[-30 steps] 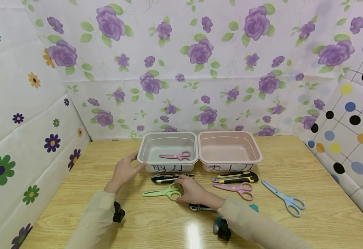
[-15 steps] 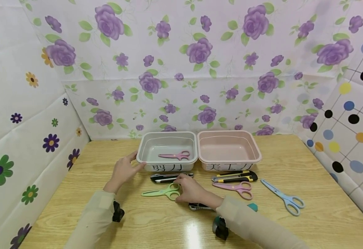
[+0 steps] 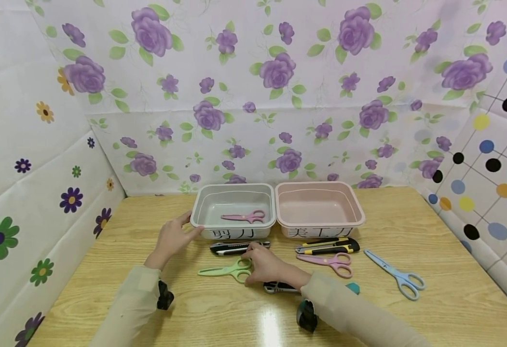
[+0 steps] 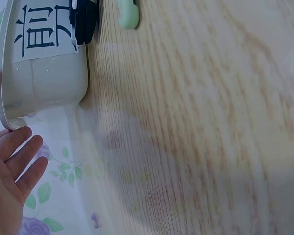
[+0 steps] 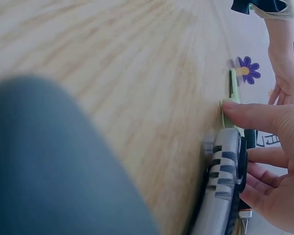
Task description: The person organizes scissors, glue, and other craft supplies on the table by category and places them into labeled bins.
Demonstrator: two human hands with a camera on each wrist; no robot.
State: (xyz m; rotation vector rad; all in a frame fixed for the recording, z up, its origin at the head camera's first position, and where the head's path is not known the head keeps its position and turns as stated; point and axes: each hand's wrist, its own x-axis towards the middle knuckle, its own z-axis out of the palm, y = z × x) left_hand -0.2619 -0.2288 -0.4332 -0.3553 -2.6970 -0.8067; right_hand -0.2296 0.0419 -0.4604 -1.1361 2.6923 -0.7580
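My right hand (image 3: 267,265) is at the finger loops of the light green scissors (image 3: 220,271), pinching them between thumb and fingers. The blades point left over the table. In the right wrist view, the thumb (image 5: 247,115) lies against the green handle. My left hand (image 3: 172,242) touches the front left corner of the grey basket (image 3: 196,212); thumb and index finger are at the rim, and the other fingers extend loosely in the left wrist view. Pink scissors (image 3: 244,217) lie inside that basket. A black-and-white utility knife (image 3: 231,248) lies behind the green scissors.
A pink basket (image 3: 359,212) adjoins the grey one. On the right lie a yellow-black utility knife (image 3: 329,246), another pair of pink scissors (image 3: 329,261) and blue scissors (image 3: 396,273). Another utility knife (image 3: 277,287) and teal-ended things (image 3: 353,287) are partly under the right arm.
The green scissors' handles have shifted slightly toward the person in the right hand's fingers. The left hand stays at the grey basket.
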